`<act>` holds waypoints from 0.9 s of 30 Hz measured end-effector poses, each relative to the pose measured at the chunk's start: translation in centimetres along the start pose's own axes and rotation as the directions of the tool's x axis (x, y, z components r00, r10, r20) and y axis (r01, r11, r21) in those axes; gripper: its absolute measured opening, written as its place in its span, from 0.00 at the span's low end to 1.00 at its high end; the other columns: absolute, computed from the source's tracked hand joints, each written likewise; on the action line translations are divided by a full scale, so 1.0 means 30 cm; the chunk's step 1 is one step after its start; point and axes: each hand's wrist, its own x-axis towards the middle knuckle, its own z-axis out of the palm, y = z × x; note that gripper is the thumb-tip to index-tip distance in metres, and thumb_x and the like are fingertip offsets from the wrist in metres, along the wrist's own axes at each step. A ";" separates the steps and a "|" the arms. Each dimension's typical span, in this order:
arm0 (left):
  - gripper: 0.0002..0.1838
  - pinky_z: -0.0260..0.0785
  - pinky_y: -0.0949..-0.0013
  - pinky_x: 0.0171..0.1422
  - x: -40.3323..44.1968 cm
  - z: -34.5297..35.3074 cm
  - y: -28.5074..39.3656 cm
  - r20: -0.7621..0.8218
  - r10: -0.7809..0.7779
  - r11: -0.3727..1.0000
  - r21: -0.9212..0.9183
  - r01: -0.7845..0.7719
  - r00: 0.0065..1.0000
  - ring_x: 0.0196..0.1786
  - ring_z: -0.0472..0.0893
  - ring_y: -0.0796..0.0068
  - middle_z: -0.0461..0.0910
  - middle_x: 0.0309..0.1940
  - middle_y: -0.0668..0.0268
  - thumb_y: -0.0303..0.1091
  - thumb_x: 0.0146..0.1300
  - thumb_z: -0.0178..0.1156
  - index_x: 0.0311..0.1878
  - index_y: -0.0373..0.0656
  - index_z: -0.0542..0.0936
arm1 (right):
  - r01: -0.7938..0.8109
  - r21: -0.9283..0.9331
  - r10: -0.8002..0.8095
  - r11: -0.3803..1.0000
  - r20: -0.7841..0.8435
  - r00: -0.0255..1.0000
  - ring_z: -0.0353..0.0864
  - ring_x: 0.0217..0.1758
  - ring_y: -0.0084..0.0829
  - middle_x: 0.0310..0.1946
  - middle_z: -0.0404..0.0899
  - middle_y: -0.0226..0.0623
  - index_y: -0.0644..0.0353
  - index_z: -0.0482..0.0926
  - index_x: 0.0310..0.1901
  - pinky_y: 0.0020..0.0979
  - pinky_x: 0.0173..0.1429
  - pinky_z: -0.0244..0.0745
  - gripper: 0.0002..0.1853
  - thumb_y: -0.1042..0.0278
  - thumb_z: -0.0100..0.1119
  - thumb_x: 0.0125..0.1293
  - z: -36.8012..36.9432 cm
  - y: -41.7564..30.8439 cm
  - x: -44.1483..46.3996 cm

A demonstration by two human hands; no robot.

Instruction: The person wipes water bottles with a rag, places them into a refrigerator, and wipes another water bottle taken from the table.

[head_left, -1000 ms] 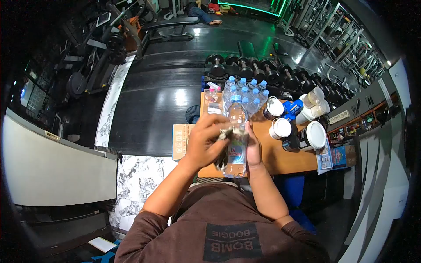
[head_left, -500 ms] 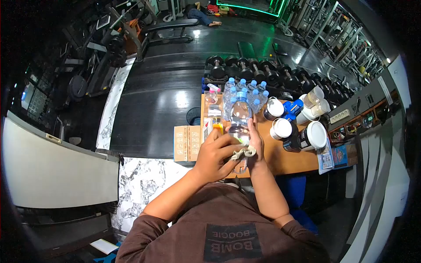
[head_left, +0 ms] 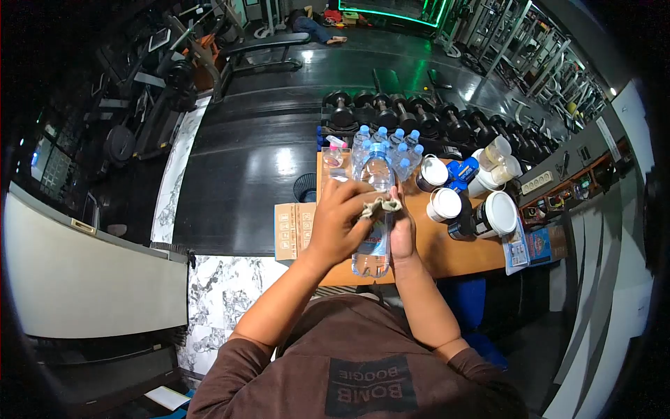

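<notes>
Bottle [head_left: 375, 246] is up in front of the person, over the near edge of the surface [head_left: 447, 255], cap end pointing away. Right hand [head_left: 403, 234] has it gripped along the side, thumb up near the shoulder. Left hand [head_left: 338, 222] is pinching a crumpled cloth [head_left: 381, 207] across the middle, so part of the label is covered. Just past it there's a bunch of capped bottles [head_left: 400, 139], with white-lidded tubs [head_left: 444, 204] off to the right and a cardboard box [head_left: 294, 229] on the left.
</notes>
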 end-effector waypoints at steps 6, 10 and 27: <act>0.24 0.65 0.62 0.56 -0.097 0.001 0.040 0.014 0.090 0.996 -0.023 -0.090 0.996 0.48 0.75 0.61 0.86 0.48 0.67 0.21 0.54 0.65 0.55 0.49 0.92 | -0.027 -0.100 0.025 0.995 -0.023 0.999 0.85 0.62 0.32 0.65 0.79 0.39 0.52 0.61 0.80 0.37 0.67 0.82 0.26 0.52 0.43 0.89 0.005 -0.045 -0.007; 0.25 0.70 0.62 0.59 -0.087 -0.070 0.023 0.185 0.076 0.984 -0.175 -0.043 0.980 0.51 0.82 0.63 0.88 0.46 0.64 0.18 0.51 0.63 0.53 0.49 0.93 | -0.013 -0.115 0.010 0.993 -0.026 1.000 0.88 0.57 0.33 0.60 0.82 0.40 0.53 0.64 0.77 0.38 0.62 0.85 0.25 0.50 0.42 0.89 -0.026 -0.035 -0.002; 0.29 0.69 0.60 0.54 -0.132 -0.050 0.073 0.214 0.114 0.991 -0.094 -0.096 0.970 0.45 0.74 0.58 0.86 0.49 0.68 0.20 0.50 0.69 0.58 0.55 0.92 | -0.046 -0.159 0.038 0.986 -0.055 0.998 0.92 0.46 0.37 0.49 0.88 0.45 0.57 0.69 0.70 0.39 0.53 0.89 0.24 0.48 0.41 0.89 -0.033 -0.074 0.016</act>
